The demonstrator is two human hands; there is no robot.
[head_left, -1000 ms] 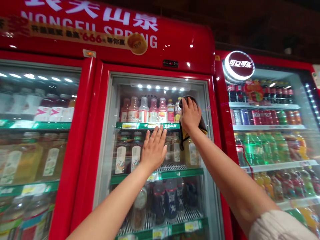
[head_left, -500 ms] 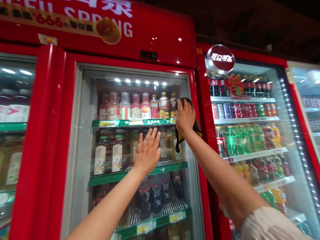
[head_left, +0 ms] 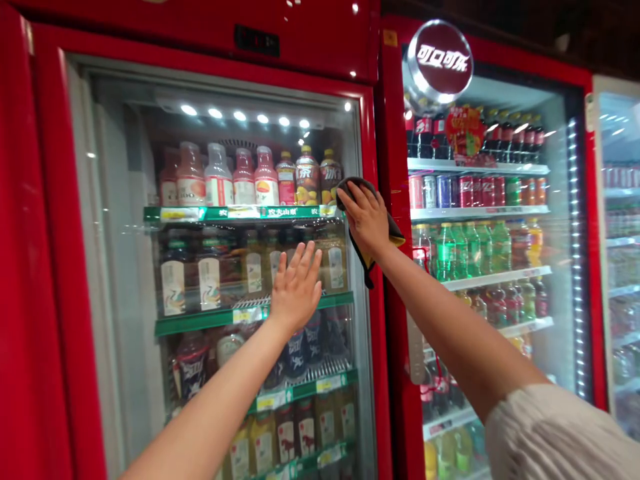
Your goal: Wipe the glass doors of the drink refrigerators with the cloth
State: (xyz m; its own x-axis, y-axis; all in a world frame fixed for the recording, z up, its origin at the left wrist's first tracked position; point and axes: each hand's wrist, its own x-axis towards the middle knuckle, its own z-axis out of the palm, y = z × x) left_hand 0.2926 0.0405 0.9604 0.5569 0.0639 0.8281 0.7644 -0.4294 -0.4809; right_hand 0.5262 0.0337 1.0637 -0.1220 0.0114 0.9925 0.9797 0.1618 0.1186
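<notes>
My left hand (head_left: 296,287) is spread flat, palm toward the glass door (head_left: 113,293) of a red drinks fridge, and holds nothing. It appears to rest on the glass in front of a shelf of bottles. Up and to the right, my right hand (head_left: 369,223) presses a dark grey cloth (head_left: 395,229) with yellow showing on its underside against the door, where the glass meets the red frame (head_left: 370,140). Part of the cloth is hidden under my fingers, and one corner hangs below the hand.
Behind the glass, bottles stand on shelves with green edge strips (head_left: 200,325). To the right is a second red fridge (head_left: 570,100) with cans and bottles, carrying a round sign (head_left: 440,61). A pale-framed fridge (head_left: 603,120) stands at the far right.
The view has shifted right and come closer to the door. My right hand has moved slightly down the door's right edge with the cloth. My left hand stays flat and open.
</notes>
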